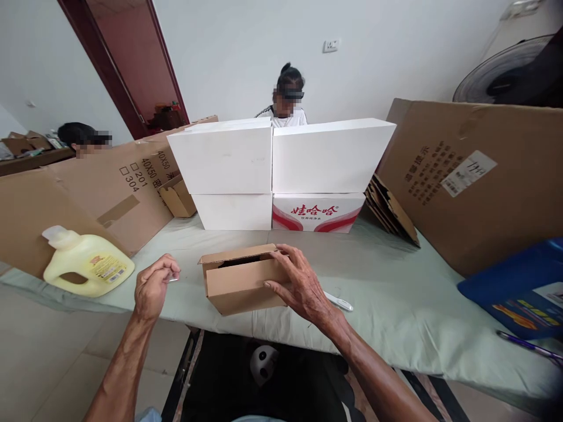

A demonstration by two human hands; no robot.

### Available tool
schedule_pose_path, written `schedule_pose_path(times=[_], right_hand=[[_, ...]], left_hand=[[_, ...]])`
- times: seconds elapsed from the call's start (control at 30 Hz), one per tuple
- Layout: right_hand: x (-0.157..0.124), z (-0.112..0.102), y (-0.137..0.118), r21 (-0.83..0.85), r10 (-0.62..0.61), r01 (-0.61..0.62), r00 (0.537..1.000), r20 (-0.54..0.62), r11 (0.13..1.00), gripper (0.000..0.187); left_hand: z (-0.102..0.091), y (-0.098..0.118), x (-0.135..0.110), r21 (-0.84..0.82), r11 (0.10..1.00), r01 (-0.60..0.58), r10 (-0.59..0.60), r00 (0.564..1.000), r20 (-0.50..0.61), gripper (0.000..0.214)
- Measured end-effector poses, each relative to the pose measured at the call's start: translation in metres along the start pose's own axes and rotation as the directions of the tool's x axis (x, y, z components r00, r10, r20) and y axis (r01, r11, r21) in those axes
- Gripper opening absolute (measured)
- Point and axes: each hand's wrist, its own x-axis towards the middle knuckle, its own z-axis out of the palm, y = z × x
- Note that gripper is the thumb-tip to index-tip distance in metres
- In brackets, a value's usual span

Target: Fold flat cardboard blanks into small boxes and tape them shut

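A small brown cardboard box (246, 284) stands near the table's front edge, its top flap slightly raised over a dark gap. My right hand (301, 287) grips the box's right end, thumb on the front face and fingers over the top edge. To the left of the box, apart from it, my left hand (153, 286) is closed above the table edge. A small, pale, shiny bit pokes out from its fingers, too small to name. Partly hidden by my right wrist lies a white-handled tool (338, 301).
White boxes (224, 161) and a red-printed carton (319, 212) are stacked ahead. A yellow jug (94, 264) lies left; a blue container (519, 287) and pen (528, 344) lie right. Large cardboard panels (466, 176) flank the green-covered table (387, 281). Two people sit beyond.
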Motion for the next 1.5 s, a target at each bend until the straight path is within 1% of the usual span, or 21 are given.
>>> schedule_pose_path(times=[0.13,0.17,0.23,0.3,0.33,0.43,0.47,0.53,0.6,0.67,0.77,0.87,0.97,1.03,1.1,1.17,1.23,1.3,1.37,1.43,1.5], right_hand=[[0.002,0.001,0.002,0.013,0.013,-0.013,1.0,0.013,1.0,0.058],[0.002,0.001,0.002,0.015,0.013,-0.013,1.0,0.014,1.0,0.058],[0.003,0.002,0.002,0.016,0.012,-0.012,1.0,0.013,1.0,0.057],[0.004,0.003,0.003,0.017,0.014,-0.014,1.0,0.014,1.0,0.055],[0.004,0.003,0.003,0.018,0.016,-0.016,1.0,0.013,1.0,0.054],[0.005,0.002,0.002,0.019,0.02,-0.021,1.0,0.011,1.0,0.053],[0.005,0.001,0.001,0.018,0.022,-0.022,1.0,0.014,1.0,0.053],[0.006,0.0,0.001,0.014,0.027,-0.027,0.999,0.023,1.0,0.054],[0.007,-0.001,0.0,0.009,0.031,-0.031,0.999,0.031,0.999,0.054],[0.007,-0.001,0.0,0.007,0.026,-0.026,0.999,0.025,1.0,0.054],[0.008,0.0,0.003,0.013,0.009,-0.009,1.0,0.016,1.0,0.055],[0.008,0.002,0.006,0.024,-0.002,0.002,1.0,0.01,1.0,0.054],[0.007,0.003,0.009,0.03,-0.012,0.013,1.0,-0.002,0.999,0.055],[0.007,0.003,0.009,0.032,-0.011,0.011,1.0,0.0,0.999,0.056],[0.008,0.003,0.01,0.036,-0.008,0.008,1.0,0.003,0.999,0.057],[0.009,0.003,0.01,0.037,-0.013,0.013,1.0,0.006,0.999,0.056],[0.009,0.003,0.01,0.036,-0.02,0.02,1.0,0.007,0.999,0.056],[0.01,0.003,0.01,0.036,-0.023,0.023,1.0,0.008,0.999,0.056],[0.01,0.003,0.01,0.034,-0.021,0.021,1.0,0.01,0.999,0.057],[0.01,0.002,0.009,0.033,-0.018,0.018,1.0,0.014,0.999,0.058],[0.01,0.001,0.009,0.034,-0.016,0.015,1.0,0.022,0.999,0.058]], left_hand=[[-0.024,-0.017,-0.01,0.056,0.998,0.03,-0.027,0.997,-0.068,0.038],[-0.028,-0.021,-0.012,0.078,0.996,0.048,-0.04,0.994,-0.097,0.041],[-0.035,-0.025,-0.018,0.11,0.989,0.099,-0.081,0.985,-0.154,0.037],[-0.039,-0.026,-0.022,0.113,0.981,0.156,-0.133,0.973,-0.191,0.03],[-0.041,-0.025,-0.024,0.108,0.978,0.18,-0.157,0.968,-0.195,0.033],[-0.046,-0.022,-0.03,0.104,0.964,0.247,-0.224,0.956,-0.19,0.054],[-0.048,-0.023,-0.032,0.118,0.957,0.266,-0.24,0.951,-0.195,0.058],[-0.052,-0.027,-0.035,0.183,0.941,0.286,-0.24,0.941,-0.24,0.054],[-0.059,-0.035,-0.038,0.264,0.915,0.305,-0.215,0.922,-0.322,0.044],[-0.065,-0.042,-0.04,0.291,0.903,0.317,-0.196,0.905,-0.377,0.045],[-0.074,-0.049,-0.04,0.246,0.92,0.305,-0.211,0.914,-0.345,0.053],[-0.082,-0.051,-0.042,0.215,0.924,0.316,-0.243,0.919,-0.31,0.051],[-0.093,-0.052,-0.05,0.204,0.915,0.348,-0.276,0.909,-0.313,0.047],[-0.103,-0.053,-0.058,0.205,0.91,0.362,-0.288,0.904,-0.316,0.052],[-0.115,-0.056,-0.066,0.254,0.893,0.372,-0.291,0.906,-0.307,0.055],[-0.127,-0.058,-0.072,0.386,0.833,0.397,-0.303,0.91,-0.283,0.052],[-0.139,-0.059,-0.076,0.538,0.73,0.423,-0.337,0.906,-0.256,0.05],[-0.148,-0.06,-0.078,0.669,0.616,0.416,-0.347,0.906,-0.245,0.055],[-0.152,-0.058,-0.08,0.774,0.514,0.369,-0.303,0.923,-0.239,0.06],[-0.153,-0.056,-0.079,0.833,0.433,0.346,-0.233,0.935,-0.268,0.057],[-0.151,-0.052,-0.076,0.837,0.398,0.376,-0.197,0.926,-0.323,0.05]])
